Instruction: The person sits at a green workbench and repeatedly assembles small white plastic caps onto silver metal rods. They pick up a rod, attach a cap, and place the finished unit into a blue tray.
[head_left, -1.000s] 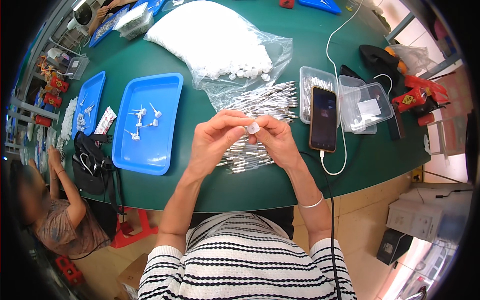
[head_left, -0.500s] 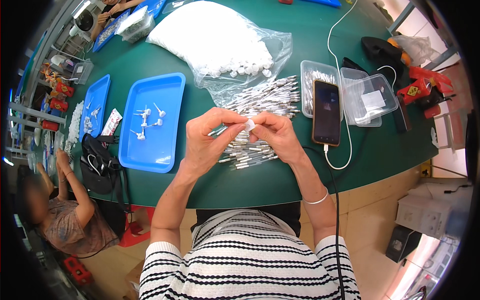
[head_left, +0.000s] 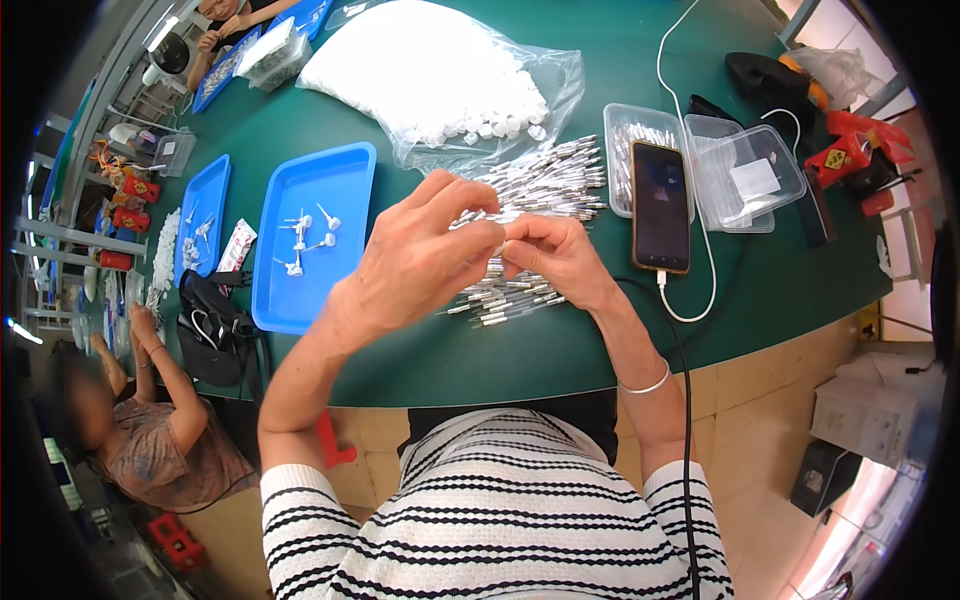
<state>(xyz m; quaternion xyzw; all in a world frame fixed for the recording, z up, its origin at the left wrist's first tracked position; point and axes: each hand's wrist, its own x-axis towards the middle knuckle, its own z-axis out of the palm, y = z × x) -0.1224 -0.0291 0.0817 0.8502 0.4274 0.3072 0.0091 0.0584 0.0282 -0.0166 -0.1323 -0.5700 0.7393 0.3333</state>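
Observation:
Both my hands meet over the pile of thin silvery-and-white rods [head_left: 545,185] in the middle of the table. My right hand [head_left: 565,262] pinches a small white plastic cap [head_left: 499,249], mostly hidden by the fingers. Turned with its back upward, my left hand [head_left: 415,255] curls its fingers against the same spot; its thumb is covered, and what it grips cannot be made out. Beyond the rods lies a large clear bag of white caps [head_left: 430,80], spilling at its mouth. Several white-capped pieces rest in a blue tray [head_left: 283,318] to the left.
Right of the rods, a phone [head_left: 661,205] with a charging cable leans on a clear box of rods [head_left: 618,150]; clear lids [head_left: 750,180] lie beside it. A smaller blue tray [head_left: 208,215] and black bag [head_left: 212,335] are at left. Two co-workers sit at left and far left.
My left hand has rolled over so its back faces up, hiding the cap more. My right hand keeps its pinch in nearly the same place. The view has shifted slightly.

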